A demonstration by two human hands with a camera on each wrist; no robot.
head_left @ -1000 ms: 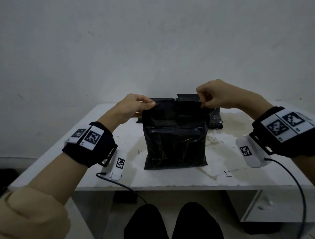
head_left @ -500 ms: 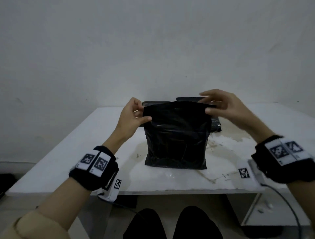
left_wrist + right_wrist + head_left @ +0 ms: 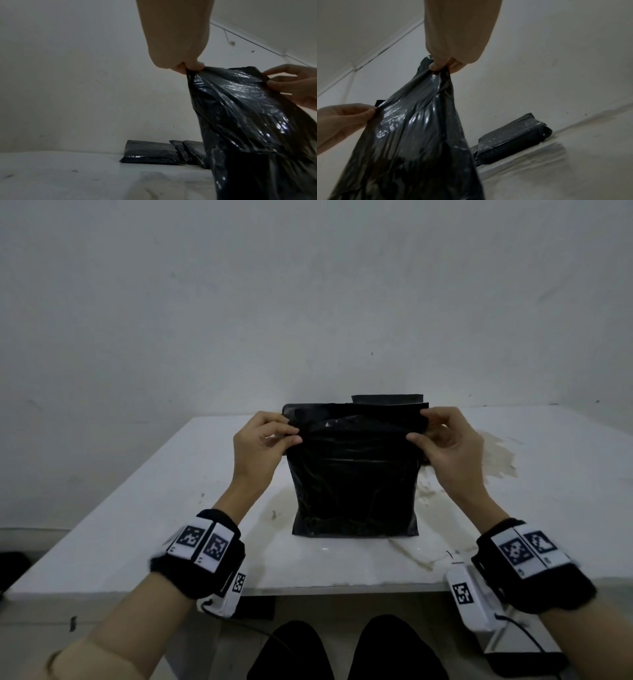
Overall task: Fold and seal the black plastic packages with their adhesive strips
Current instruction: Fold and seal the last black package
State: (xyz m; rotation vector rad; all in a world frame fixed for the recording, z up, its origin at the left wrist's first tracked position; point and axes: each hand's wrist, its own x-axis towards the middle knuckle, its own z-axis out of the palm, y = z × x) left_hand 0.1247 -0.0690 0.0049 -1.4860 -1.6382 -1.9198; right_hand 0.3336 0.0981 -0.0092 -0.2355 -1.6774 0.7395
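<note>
A glossy black plastic package (image 3: pixel 354 484) stands upright on the white table (image 3: pixel 144 508), its bottom edge on the tabletop. My left hand (image 3: pixel 263 440) pinches its upper left corner between thumb and fingers, as the left wrist view shows on the package (image 3: pixel 240 108) under my left hand (image 3: pixel 188 66). My right hand (image 3: pixel 445 443) pinches the upper right corner; in the right wrist view the package (image 3: pixel 412 128) hangs from my right hand (image 3: pixel 443 66). The top flap (image 3: pixel 356 412) is bent over toward me.
More black packages (image 3: pixel 150 152) lie flat at the back of the table by the wall, one at the right (image 3: pixel 513 136). A brown stain (image 3: pixel 496 460) marks the tabletop on the right. The table's front edge (image 3: pixel 342 589) is near my knees.
Both hands have moved down and toward me with the package's top. The flap, held up a second ago, is now bent forward over the package's front. The head view has dropped lower.
</note>
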